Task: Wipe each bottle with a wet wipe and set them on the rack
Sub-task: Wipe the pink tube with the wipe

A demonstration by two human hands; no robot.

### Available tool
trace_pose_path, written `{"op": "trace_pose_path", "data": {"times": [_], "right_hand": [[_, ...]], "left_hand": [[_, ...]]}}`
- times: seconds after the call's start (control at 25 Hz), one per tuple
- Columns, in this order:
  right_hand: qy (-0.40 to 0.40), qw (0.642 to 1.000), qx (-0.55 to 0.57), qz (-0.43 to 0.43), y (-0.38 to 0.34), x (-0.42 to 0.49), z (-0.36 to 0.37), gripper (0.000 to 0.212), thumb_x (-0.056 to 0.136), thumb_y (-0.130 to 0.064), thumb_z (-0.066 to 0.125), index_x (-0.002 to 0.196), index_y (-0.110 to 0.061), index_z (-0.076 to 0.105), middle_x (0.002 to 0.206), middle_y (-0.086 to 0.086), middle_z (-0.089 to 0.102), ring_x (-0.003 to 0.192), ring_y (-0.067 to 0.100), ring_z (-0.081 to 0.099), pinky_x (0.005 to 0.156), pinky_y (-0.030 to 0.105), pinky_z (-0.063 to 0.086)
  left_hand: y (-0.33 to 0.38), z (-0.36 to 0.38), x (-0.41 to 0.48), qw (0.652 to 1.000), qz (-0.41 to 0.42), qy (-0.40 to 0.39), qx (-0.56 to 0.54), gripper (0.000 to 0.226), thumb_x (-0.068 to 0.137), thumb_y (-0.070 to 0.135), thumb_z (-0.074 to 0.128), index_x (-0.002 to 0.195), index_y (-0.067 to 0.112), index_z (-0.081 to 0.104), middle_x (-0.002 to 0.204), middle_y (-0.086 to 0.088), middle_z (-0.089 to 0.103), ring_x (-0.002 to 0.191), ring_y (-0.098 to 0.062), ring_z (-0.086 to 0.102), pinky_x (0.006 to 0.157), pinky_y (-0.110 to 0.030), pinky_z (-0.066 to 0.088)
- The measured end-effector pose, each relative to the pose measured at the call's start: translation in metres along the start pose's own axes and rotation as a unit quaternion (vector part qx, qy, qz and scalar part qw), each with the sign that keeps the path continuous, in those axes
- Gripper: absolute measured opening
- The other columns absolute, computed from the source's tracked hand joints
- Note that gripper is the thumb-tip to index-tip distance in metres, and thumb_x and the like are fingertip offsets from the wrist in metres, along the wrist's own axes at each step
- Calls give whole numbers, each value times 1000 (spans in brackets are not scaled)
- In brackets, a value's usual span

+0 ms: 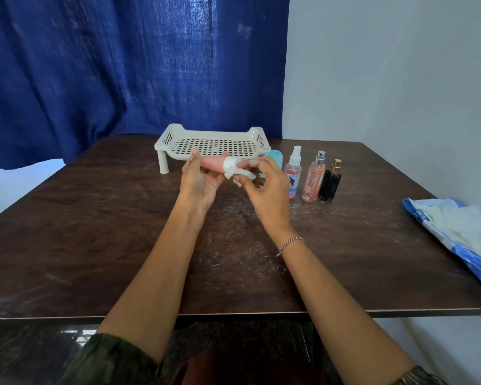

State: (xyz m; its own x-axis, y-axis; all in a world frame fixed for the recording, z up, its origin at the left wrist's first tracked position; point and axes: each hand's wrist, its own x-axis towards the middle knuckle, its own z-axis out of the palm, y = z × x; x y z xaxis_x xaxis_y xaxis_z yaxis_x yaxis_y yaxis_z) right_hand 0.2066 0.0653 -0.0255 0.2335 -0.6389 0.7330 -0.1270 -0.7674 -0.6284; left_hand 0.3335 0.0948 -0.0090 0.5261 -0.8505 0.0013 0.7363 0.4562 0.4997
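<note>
Presently, the left hand grips a pink bottle held in the air above the surface, just in front of the rack. The right hand has its fingers closed on a white wet wipe, which is wrapped around the bottle's right end.

Risk, as a judgement: the bottle is supported by one hand only, near its left end, while the wiping force acts at the other end. A hard pull on the wipe could lever the bottle out of that grip and drop it onto the surface, or send it into the standing bottles nearby. A teal bottle stands directly behind the right hand; a clear spray bottle, a peach bottle and a black bottle stand upright to its right.

Orientation: the pink bottle's long axis lies nearly horizontal, left to right, the wrapped end pointing right. Which end carries the cap cannot be told. The rack holds nothing yet.
</note>
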Motion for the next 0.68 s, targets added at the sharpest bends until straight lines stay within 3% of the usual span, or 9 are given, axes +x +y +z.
{"op": "trace_pose_path", "data": {"times": [0.12, 0.28, 0.4, 0.56, 0.68], "right_hand": [[22, 1000, 4, 17, 2, 0, -1, 22, 77, -11, 74, 99, -10, 68, 109, 4, 64, 107, 6, 53, 80, 13, 51], [11, 1000, -19, -3, 1, 2, -1, 22, 75, -6, 73, 97, -9, 71, 106, 3, 66, 107, 3, 50, 81, -1, 40], [50, 998, -39, 13, 1, 3, -3, 22, 76, -7, 73, 99, -7, 71, 108, 6, 66, 105, 3, 49, 77, -6, 37], [91, 995, -26, 26, 1, 5, -7, 21, 78, -8, 71, 99, -5, 70, 107, 8, 65, 105, 5, 51, 80, -2, 39], [76, 996, -33, -19, -2, 2, -6, 21, 78, -8, 72, 98, -3, 70, 104, 9, 65, 105, 10, 54, 84, 1, 41]], "left_hand": [[-3, 1, -3, 998, -24, -45, 41, 48, 98, 12, 46, 143, 15, 28, 135, -24, 50, 116, -38, 57, 78, -52, 56], [-2, 1, -2, 998, -16, -41, 39, 58, 95, 10, 50, 145, 20, 23, 131, -23, 51, 103, -34, 65, 71, -48, 59], [-3, 0, -2, 998, -30, -50, 37, 58, 94, 10, 51, 145, 18, 23, 134, -23, 50, 112, -37, 60, 70, -47, 59], [-6, 1, -2, 996, -45, -55, 58, 61, 93, 9, 52, 144, 17, 20, 135, -24, 48, 115, -38, 58, 72, -50, 59], [-6, 2, -1, 996, -34, -54, 62, 61, 94, 7, 51, 144, 19, 19, 131, -24, 50, 109, -35, 61, 71, -47, 59]]}}
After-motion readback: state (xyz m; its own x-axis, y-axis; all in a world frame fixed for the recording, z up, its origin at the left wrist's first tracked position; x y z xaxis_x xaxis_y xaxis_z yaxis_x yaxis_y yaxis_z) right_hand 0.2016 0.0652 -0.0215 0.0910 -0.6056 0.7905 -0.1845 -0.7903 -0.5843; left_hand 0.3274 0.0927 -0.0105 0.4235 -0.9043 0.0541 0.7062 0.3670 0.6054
